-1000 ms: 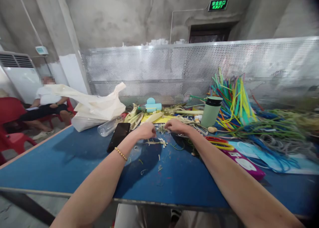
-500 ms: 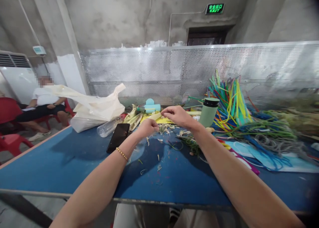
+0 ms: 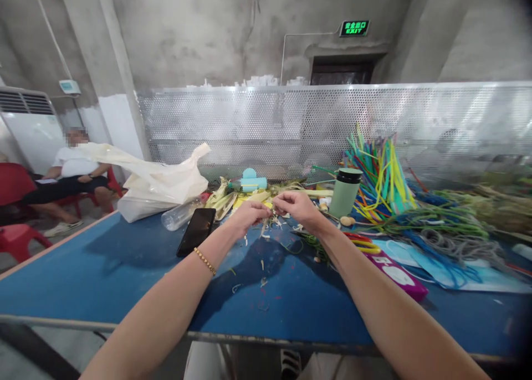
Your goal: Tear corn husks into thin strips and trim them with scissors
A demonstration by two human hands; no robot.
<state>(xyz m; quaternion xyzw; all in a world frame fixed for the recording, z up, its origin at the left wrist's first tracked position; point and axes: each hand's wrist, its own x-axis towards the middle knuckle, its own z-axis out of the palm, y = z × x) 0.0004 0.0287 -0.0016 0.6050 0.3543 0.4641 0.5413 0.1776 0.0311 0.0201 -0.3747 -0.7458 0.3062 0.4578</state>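
Note:
My left hand (image 3: 249,216), with a beaded bracelet on the wrist, is closed in a pinch above the middle of the table. Facing it, almost fingertip to fingertip, my right hand (image 3: 298,207) pinches too. A thin pale husk strip seems to be between the fingertips, mostly hidden by them. Just behind my left hand shows a broader pale yellow husk (image 3: 258,196). Below the hands lie small shredded scraps (image 3: 266,234). More dry husks (image 3: 220,201) are bundled to the left of my hands.
On the left are a black phone (image 3: 197,231), a clear bottle (image 3: 179,214) and a plastic bag (image 3: 164,183). Rightward stand a green tumbler (image 3: 344,194), colourful strips (image 3: 384,175), cords (image 3: 436,222) and a purple box (image 3: 401,277). A person (image 3: 78,167) sits at far left.
My right hand has come down and toward me, and my left fingertips have moved up to meet it. The view has tilted slightly upward.

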